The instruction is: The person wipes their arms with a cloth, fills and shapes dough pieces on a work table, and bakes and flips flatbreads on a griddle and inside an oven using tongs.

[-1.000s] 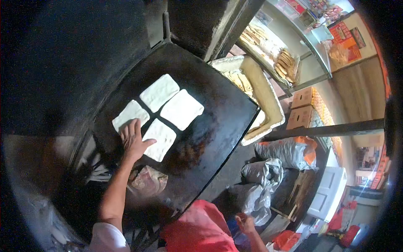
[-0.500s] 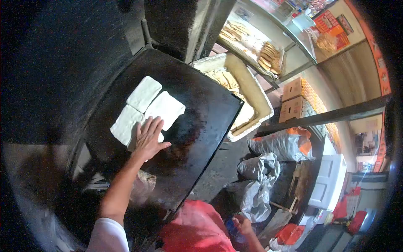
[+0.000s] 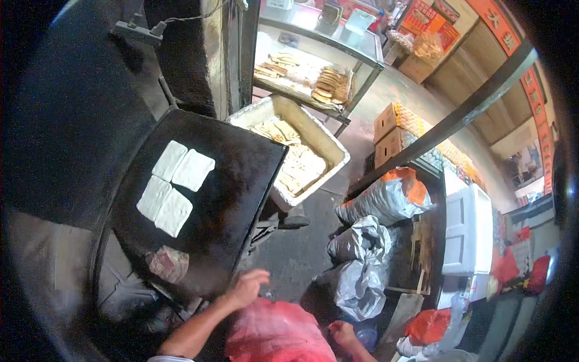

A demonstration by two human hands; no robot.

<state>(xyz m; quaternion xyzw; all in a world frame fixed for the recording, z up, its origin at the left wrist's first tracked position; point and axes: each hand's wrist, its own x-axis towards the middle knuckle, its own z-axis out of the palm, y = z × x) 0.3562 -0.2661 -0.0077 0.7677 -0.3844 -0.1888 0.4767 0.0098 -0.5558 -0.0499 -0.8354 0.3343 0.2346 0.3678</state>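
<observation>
A person is standing at a dark tabletop (image 3: 223, 193), both bare hands showing low down, one on each side of a red apron (image 3: 277, 332). The left hand (image 3: 246, 289) is hanging by the near end of the tabletop's right side, its fingers loosely bent rather than clenched — nothing is showing in its grasp. The right hand (image 3: 342, 332) is curling inward beside a blue container (image 3: 365, 336); whether it is gripping anything, I cannot tell.

Four flat white pieces of dough (image 3: 192, 171) are lying on the tabletop, ahead and to the left of the left hand and well apart from it. They are sitting close together, two by two. Nearer, to the left of the left hand, a crumpled reddish-brown packet (image 3: 169, 264) is resting towards the tabletop's near edge.

Ahead of the left hand and slightly to its right, a pale bin (image 3: 316, 130) is holding many flat breads (image 3: 304, 163). Farther that way, browned loaves (image 3: 329, 84) are lying in a display case (image 3: 322, 42). Ahead of the right hand, grey sacks (image 3: 362, 289) are slumping — and to its right, a red bag (image 3: 428, 326) is lying.
</observation>
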